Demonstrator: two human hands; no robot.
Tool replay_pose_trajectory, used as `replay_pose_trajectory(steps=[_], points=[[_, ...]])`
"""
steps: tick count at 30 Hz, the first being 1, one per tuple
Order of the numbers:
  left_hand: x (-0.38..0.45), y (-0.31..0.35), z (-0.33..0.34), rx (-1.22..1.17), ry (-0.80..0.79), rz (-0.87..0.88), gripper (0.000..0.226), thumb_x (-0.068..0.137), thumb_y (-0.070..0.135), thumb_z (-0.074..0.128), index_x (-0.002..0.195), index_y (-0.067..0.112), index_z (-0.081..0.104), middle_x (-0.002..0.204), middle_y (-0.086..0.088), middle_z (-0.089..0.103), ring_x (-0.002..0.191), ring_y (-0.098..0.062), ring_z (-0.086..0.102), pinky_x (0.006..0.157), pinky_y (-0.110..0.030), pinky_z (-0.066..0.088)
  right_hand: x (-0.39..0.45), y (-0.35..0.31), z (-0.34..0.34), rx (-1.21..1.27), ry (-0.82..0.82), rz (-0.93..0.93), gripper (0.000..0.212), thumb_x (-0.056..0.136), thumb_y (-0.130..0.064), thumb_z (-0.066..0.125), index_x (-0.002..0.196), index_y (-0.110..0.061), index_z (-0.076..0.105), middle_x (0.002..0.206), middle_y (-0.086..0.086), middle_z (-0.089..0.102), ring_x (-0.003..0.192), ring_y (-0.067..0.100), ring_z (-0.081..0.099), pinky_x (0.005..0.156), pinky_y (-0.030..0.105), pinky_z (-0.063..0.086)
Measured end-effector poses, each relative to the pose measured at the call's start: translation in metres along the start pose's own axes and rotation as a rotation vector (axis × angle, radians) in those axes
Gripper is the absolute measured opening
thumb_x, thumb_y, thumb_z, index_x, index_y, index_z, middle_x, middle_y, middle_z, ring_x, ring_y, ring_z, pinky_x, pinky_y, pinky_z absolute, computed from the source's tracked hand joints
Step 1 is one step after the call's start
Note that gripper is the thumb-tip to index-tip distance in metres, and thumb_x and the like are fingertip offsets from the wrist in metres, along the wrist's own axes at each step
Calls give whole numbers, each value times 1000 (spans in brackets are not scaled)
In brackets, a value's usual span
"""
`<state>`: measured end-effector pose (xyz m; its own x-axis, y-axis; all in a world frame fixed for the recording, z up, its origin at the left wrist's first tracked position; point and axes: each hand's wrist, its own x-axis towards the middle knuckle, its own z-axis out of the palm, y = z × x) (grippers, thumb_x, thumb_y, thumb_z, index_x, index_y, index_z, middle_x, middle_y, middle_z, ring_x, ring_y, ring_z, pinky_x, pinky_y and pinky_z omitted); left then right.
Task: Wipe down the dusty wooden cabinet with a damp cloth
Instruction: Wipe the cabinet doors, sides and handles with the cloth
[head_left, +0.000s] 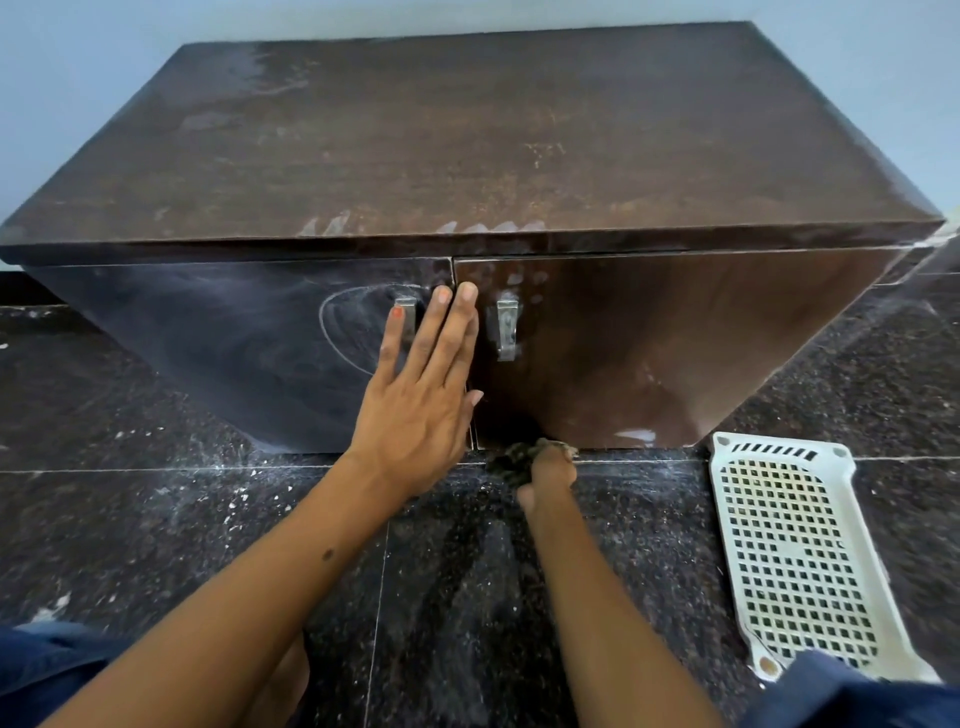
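A low dark wooden cabinet (467, 145) with two doors stands against a pale wall. Dust streaks mark its top and left door; the right door looks wetter and shinier. My left hand (421, 395) lies flat with straight fingers against the doors' middle seam, between two metal handles (506, 330). My right hand (548, 473) grips a dark bunched cloth (511, 460) low at the bottom edge of the right door, close to the floor. The cloth is blurred.
Dark speckled stone floor tiles (156, 519) with white dust spread in front of the cabinet. A white perforated plastic tray (795, 561) lies on the floor at the right. My knees in blue fabric sit at both lower corners.
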<state>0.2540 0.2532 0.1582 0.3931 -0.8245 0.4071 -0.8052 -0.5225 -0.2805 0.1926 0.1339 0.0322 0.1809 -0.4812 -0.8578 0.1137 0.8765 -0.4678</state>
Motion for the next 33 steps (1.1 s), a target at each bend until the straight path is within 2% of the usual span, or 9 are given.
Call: replay_pose_trajectory(steps=[5,8,12,14,18,24,28,31,33], points=[[1,-1,0,13,-3,8,66,95,34,26,148,-2,9,156,-14,-5,145,-26,-4,117,-50,-1,22,-44,-19,28,15,-26,22,94,-2,37,77,-9,51,98,15,60,84,28,58,93,49,49],[1,0,1,7,-7,5,66,96,35,25,148,-1,9,156,-14,-4,145,-27,-4,117,-50,-1,19,-76,-38,112,134,-189,15,94,-3,42,95,-3,57,103,14,57,95,31,61,74,35,50],[2,3,5,3,2,-8,67,96,35,29,148,-3,9,156,-15,-4,145,-30,-1,117,-51,1,0,-65,-18,149,154,-382,37,94,2,39,129,-1,51,113,9,60,99,24,57,89,35,49],[3,7,6,-6,10,-17,68,96,35,32,147,-5,10,155,-16,-4,145,-31,-1,116,-52,1,-3,-45,-4,105,154,-380,46,94,4,36,138,-6,44,120,10,59,105,26,59,97,37,47],[3,8,7,-11,16,-23,68,95,34,33,146,-6,11,155,-18,-3,144,-32,-1,116,-52,0,-8,-20,3,71,91,-227,48,94,-1,42,141,-10,42,125,15,57,96,26,58,83,34,49],[2,7,1,22,-1,-18,66,94,33,30,146,-6,15,155,-17,0,145,-31,2,116,-53,2,6,-52,-15,85,16,-110,25,96,2,30,108,0,52,127,20,52,115,34,53,94,40,45],[1,6,-1,31,-10,-16,66,94,33,28,146,-5,15,156,-16,1,145,-30,1,116,-52,-1,-15,-75,-2,118,219,-298,30,92,4,38,117,-9,48,119,6,55,103,20,53,77,23,50],[1,5,0,38,1,-8,66,94,34,26,147,-4,15,156,-16,1,145,-30,1,116,-51,-2,-47,-66,23,-63,328,-673,67,86,12,43,148,-5,24,155,13,25,133,33,35,112,30,29],[1,1,2,40,7,15,66,94,34,29,147,-3,15,156,-16,1,145,-29,3,116,-51,0,-79,-45,39,-92,279,-948,73,81,16,37,149,-5,19,158,10,12,137,30,26,111,21,16]])
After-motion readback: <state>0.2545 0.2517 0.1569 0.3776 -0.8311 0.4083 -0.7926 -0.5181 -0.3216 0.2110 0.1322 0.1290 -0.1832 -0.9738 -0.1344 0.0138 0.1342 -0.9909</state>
